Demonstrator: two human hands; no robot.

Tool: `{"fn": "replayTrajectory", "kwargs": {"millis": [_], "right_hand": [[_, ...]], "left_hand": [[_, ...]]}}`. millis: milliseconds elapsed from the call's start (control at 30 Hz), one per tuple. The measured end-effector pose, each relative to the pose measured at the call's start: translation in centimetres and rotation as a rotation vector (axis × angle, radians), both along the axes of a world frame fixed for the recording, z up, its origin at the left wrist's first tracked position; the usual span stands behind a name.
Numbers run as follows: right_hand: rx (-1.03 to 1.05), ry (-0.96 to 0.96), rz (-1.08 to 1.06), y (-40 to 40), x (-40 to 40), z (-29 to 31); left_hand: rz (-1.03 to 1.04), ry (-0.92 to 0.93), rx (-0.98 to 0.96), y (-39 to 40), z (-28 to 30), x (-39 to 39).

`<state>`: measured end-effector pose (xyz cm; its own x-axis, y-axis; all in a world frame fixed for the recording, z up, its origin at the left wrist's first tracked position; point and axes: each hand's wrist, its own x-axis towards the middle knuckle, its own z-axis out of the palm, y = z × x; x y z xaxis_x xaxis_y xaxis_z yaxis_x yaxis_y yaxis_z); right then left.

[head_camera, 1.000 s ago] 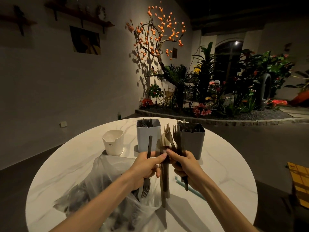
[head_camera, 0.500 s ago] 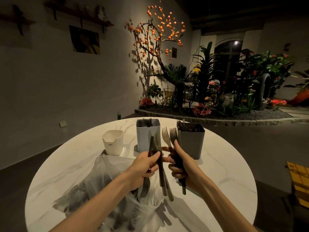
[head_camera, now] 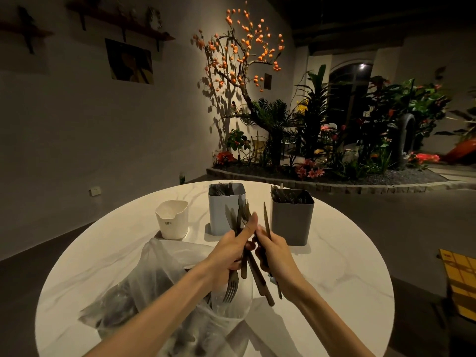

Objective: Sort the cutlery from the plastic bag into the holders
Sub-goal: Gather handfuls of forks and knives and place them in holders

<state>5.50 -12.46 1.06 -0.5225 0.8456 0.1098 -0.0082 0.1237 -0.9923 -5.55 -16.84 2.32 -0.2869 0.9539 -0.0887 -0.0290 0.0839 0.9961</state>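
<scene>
Holding a mixed bundle of dark cutlery (head_camera: pixel 243 243) above the round white table (head_camera: pixel 347 279), the left hand (head_camera: pixel 231 251) has its fingers curled round the handles and its thumb extended upward along them; a fork (head_camera: pixel 231 287) hangs tines-down from this grip. The right hand (head_camera: pixel 273 253), just beside the left, pinches a single slim piece (head_camera: pixel 266 220) that points upward, with further handles angling down between the two hands. Below the hands, the clear plastic bag (head_camera: pixel 159 287) lies crumpled on the near left part of the table, with dark cutlery showing inside it. Beyond the hands stand three holders: a small white holder (head_camera: pixel 172 220) at left, a pale blue holder (head_camera: pixel 221 212) in the middle and a grey holder (head_camera: pixel 293 220) at right. Both taller holders contain cutlery.
</scene>
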Motion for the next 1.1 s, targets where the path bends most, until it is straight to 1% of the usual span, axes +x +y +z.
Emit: {"fn": "replayTrajectory", "kwargs": {"millis": [67, 133, 233, 433, 533, 633, 733, 833, 933, 1033, 1100], "right_hand": [[0.145, -0.059, -0.020, -0.4, -0.3, -0.3], [0.238, -0.110, -0.019, -0.7, -0.4, -0.4], [0.304, -0.136, -0.018, -0.6, -0.3, -0.4], [0.344, -0.064, -0.059, -0.1, -0.4, -1.2], [0.328, -0.012, -0.083, 0.2, -0.4, -1.4], [0.311, 0.048, -0.055, 0.1, -0.2, -1.3], [0.231, 0.087, -0.038, 0.3, 0.2, -1.1], [0.154, 0.071, -0.069, 1.1, 0.8, -0.8], [0.034, 0.082, -0.061, 2.1, 1.2, -0.3], [-0.087, 0.022, 0.040, 2.2, 1.3, 0.7], [-0.115, -0.044, 0.136, 2.0, 1.1, 1.1]], "left_hand": [[0.067, -0.005, 0.008, 0.4, -0.2, 0.2], [0.133, -0.018, -0.010, 0.8, -0.3, 0.6], [0.164, 0.007, -0.010, 0.6, 0.0, 0.9], [0.124, -0.052, 0.061, -0.1, -0.1, 0.5], [0.094, -0.036, 0.078, -0.2, -0.2, 0.3], [0.097, -0.017, 0.096, -0.2, -0.5, 0.0], [0.077, -0.015, 0.098, -0.2, -0.5, -0.3], [0.104, 0.000, 0.046, -0.6, -0.4, -0.8], [0.060, -0.056, -0.001, -0.9, -0.2, -1.3], [-0.059, -0.010, -0.035, -1.4, 0.0, -1.3], [-0.120, 0.041, -0.076, -1.6, 0.0, -1.0]]}}
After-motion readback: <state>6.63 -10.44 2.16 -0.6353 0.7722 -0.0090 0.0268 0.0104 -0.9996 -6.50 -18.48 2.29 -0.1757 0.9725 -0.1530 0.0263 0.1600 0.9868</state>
